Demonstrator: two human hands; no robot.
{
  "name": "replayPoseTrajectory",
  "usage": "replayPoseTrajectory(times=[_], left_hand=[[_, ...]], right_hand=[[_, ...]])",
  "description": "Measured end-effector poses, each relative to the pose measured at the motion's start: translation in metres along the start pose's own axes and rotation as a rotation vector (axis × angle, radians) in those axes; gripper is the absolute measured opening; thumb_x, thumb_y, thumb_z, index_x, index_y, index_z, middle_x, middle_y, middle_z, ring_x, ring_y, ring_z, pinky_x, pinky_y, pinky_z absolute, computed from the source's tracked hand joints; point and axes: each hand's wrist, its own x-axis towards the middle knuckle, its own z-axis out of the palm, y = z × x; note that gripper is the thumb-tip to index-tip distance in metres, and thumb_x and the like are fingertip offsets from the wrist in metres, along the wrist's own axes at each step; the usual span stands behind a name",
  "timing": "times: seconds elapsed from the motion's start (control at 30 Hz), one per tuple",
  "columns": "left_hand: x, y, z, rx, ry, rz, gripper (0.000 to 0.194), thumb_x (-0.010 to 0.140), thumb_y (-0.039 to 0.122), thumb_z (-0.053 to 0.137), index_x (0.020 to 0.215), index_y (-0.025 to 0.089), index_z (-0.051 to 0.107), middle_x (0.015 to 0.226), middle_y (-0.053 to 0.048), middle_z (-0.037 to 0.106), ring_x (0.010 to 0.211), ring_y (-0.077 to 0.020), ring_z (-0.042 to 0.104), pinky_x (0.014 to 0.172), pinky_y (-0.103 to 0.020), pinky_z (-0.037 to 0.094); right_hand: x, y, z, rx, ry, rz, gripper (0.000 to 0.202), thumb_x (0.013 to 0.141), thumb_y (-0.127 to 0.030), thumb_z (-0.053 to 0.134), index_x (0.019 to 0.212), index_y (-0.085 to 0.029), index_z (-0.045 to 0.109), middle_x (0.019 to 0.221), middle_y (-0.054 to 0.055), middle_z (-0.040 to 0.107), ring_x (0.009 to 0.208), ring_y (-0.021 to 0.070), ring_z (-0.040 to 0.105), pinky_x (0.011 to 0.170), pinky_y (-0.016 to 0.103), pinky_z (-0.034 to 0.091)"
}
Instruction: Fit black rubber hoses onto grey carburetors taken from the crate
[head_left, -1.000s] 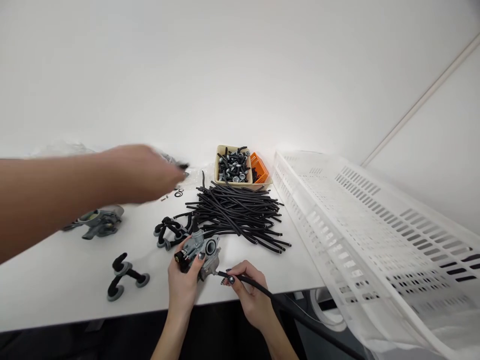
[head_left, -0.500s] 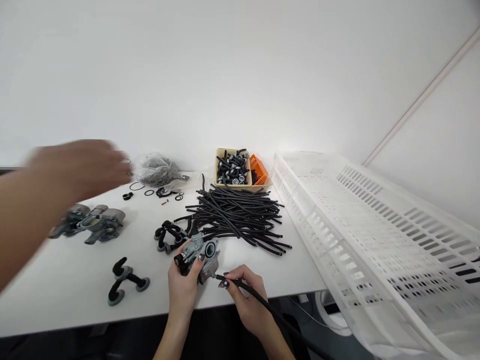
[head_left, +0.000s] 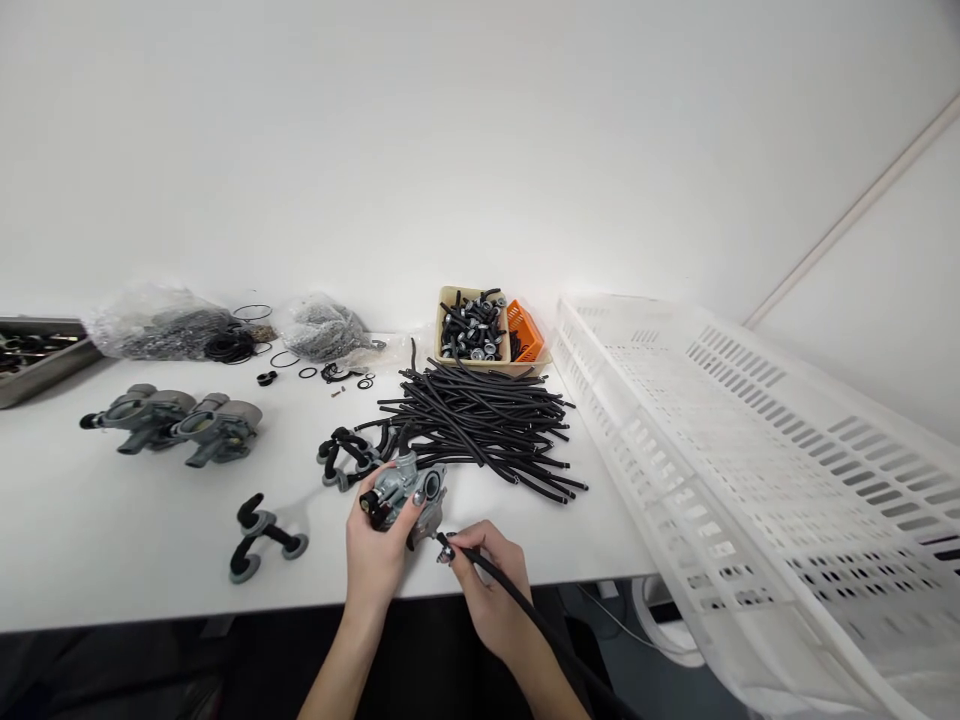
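My left hand point(head_left: 376, 555) is closed around a grey metal carburetor point(head_left: 411, 492), held over the table's front edge with its round bore facing up and to the right. Between thumb and fingers, my right hand point(head_left: 486, 580) pinches a black rubber hose point(head_left: 517, 597) close to its end. That end is at the small outlet low on the carburetor; whether it is pushed on I cannot tell. The rest of the hose runs down to the right past my wrist. Behind the carburetor lies a cluster of black elbow tubes with grey caps point(head_left: 352, 452).
A pile of black hoses point(head_left: 480, 415) lies beyond my hands. Behind it stand a cream bin point(head_left: 439, 330) and an orange basket point(head_left: 527, 330). A white plastic crate point(head_left: 675, 420) borders the right. Carburetors point(head_left: 217, 430), bagged parts point(head_left: 161, 320) and capped elbow tubes point(head_left: 262, 530) are at left.
Another person's arm at the left has gone out of view, uncovering carburetors, bags and a metal tray. The view has shifted slightly. My hands keep the same hold on carburetor and hose.
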Motion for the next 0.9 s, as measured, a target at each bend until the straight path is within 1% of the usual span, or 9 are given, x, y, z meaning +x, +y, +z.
replayPoseTrajectory(times=[0.13, 0.23, 0.37, 0.47, 0.6, 0.73, 0.9], left_hand=[[-0.0003, 0.0003, -0.0002, 0.000, 0.007, 0.038, 0.053, 0.071, 0.050, 0.073, 0.112, 0.019, 0.061, 0.102, -0.009, 0.070, 0.095, -0.0265, 0.065, 0.087, -0.039, 0.049], [-0.0011, 0.0001, -0.0009, 0.003, 0.002, 0.039, 0.053, 0.071, 0.049, 0.073, 0.114, 0.019, 0.061, 0.104, -0.009, 0.070, 0.097, -0.0270, 0.065, 0.087, -0.039, 0.050], [-0.0017, 0.0011, -0.0003, 0.036, -0.033, 0.030, 0.053, 0.070, 0.045, 0.074, 0.115, 0.020, 0.062, 0.103, -0.009, 0.071, 0.096, -0.0275, 0.066, 0.086, -0.039, 0.050], [-0.0015, 0.0021, 0.0004, 0.033, -0.025, 0.025, 0.051, 0.071, 0.044, 0.073, 0.113, 0.019, 0.062, 0.102, -0.009, 0.071, 0.094, -0.0270, 0.066, 0.085, -0.039, 0.051], [-0.0006, 0.0013, -0.0005, 0.018, -0.024, 0.010, 0.052, 0.069, 0.045, 0.075, 0.111, 0.019, 0.061, 0.102, -0.009, 0.071, 0.095, -0.0276, 0.065, 0.088, -0.041, 0.049], [0.0018, -0.0028, -0.0016, -0.023, -0.022, 0.018, 0.050, 0.071, 0.047, 0.074, 0.110, 0.018, 0.062, 0.106, -0.010, 0.070, 0.101, -0.0284, 0.063, 0.096, -0.043, 0.046], [0.0026, -0.0039, -0.0008, -0.035, -0.043, 0.016, 0.052, 0.073, 0.048, 0.073, 0.114, 0.018, 0.061, 0.105, -0.011, 0.070, 0.098, -0.0275, 0.064, 0.093, -0.042, 0.047]], right_hand=[[0.0026, -0.0004, 0.0000, 0.068, 0.036, 0.033, 0.019, 0.089, -0.037, 0.059, 0.083, -0.020, 0.064, 0.076, 0.006, 0.072, 0.070, 0.0188, 0.067, 0.063, 0.029, 0.052], [0.0023, 0.0009, 0.0005, 0.083, 0.027, 0.059, 0.019, 0.088, -0.038, 0.060, 0.081, -0.020, 0.064, 0.075, 0.005, 0.071, 0.068, 0.0186, 0.066, 0.063, 0.029, 0.053], [-0.0003, 0.0015, -0.0008, 0.001, -0.012, 0.022, 0.016, 0.088, -0.034, 0.058, 0.083, -0.021, 0.066, 0.076, 0.005, 0.070, 0.067, 0.0175, 0.065, 0.062, 0.028, 0.050], [-0.0004, 0.0022, -0.0022, -0.045, -0.032, -0.010, 0.013, 0.088, -0.031, 0.059, 0.084, -0.021, 0.066, 0.079, 0.005, 0.070, 0.069, 0.0178, 0.065, 0.063, 0.027, 0.050], [0.0044, 0.0034, -0.0036, 0.064, -0.028, 0.065, 0.014, 0.088, -0.032, 0.060, 0.083, -0.021, 0.065, 0.077, 0.005, 0.071, 0.070, 0.0189, 0.067, 0.062, 0.027, 0.050], [0.0083, 0.0037, -0.0049, 0.116, -0.063, 0.083, 0.011, 0.087, -0.031, 0.062, 0.084, -0.021, 0.066, 0.080, 0.004, 0.073, 0.076, 0.0196, 0.070, 0.068, 0.028, 0.052], [0.0090, 0.0001, -0.0059, 0.164, -0.087, 0.096, 0.009, 0.086, -0.029, 0.063, 0.082, -0.021, 0.065, 0.080, 0.004, 0.074, 0.078, 0.0197, 0.071, 0.071, 0.029, 0.054]])
